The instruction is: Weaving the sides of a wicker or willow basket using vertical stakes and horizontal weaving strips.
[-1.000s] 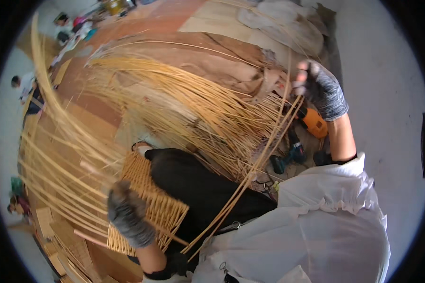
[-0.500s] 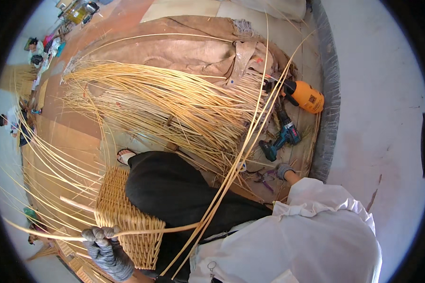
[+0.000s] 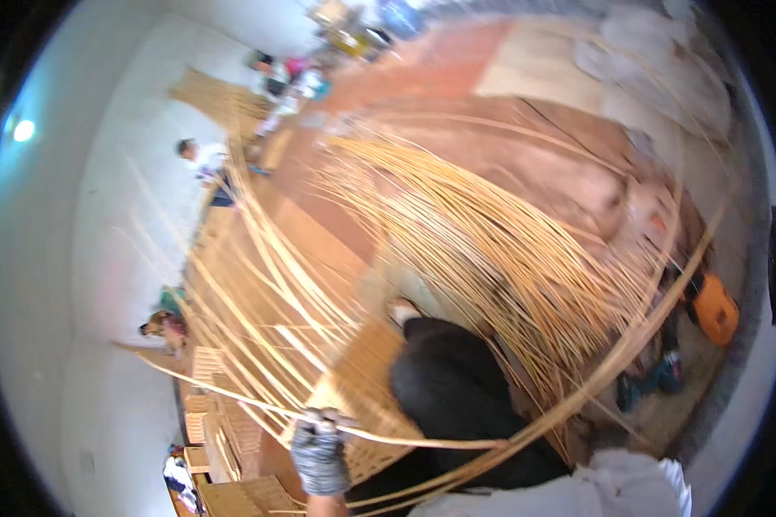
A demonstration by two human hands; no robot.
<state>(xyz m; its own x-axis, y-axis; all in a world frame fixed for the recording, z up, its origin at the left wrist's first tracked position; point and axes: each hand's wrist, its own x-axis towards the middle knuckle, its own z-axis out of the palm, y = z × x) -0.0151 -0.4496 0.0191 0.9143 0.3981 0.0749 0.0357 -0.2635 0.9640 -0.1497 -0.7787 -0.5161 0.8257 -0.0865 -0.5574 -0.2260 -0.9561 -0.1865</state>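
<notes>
In its grey glove, my left hand (image 3: 320, 457) is closed around a peeled willow rod (image 3: 233, 398), which runs from the left across to my lap. Just beyond that hand a woven wicker basket (image 3: 372, 366) rests tilted against my black-clad leg (image 3: 457, 370). Long unwoven rods (image 3: 263, 228) fan out from the basket's far left side. A few longer rods (image 3: 569, 414) sweep over my lap toward the upper right, blurred. My right hand does not show.
A large bundle of willow rods (image 3: 500, 250) lies ahead, partly under brown cloth (image 3: 552, 164). At the right are an orange spray bottle (image 3: 714, 308) and a blurred cordless drill (image 3: 651, 383). People (image 3: 205, 165) sit at the left, near stacked wicker baskets (image 3: 207, 366).
My view has swung left, so the scene sits farther right and more of the left wall shows. The left hand still grips the rod. My right hand has gone out of view.
</notes>
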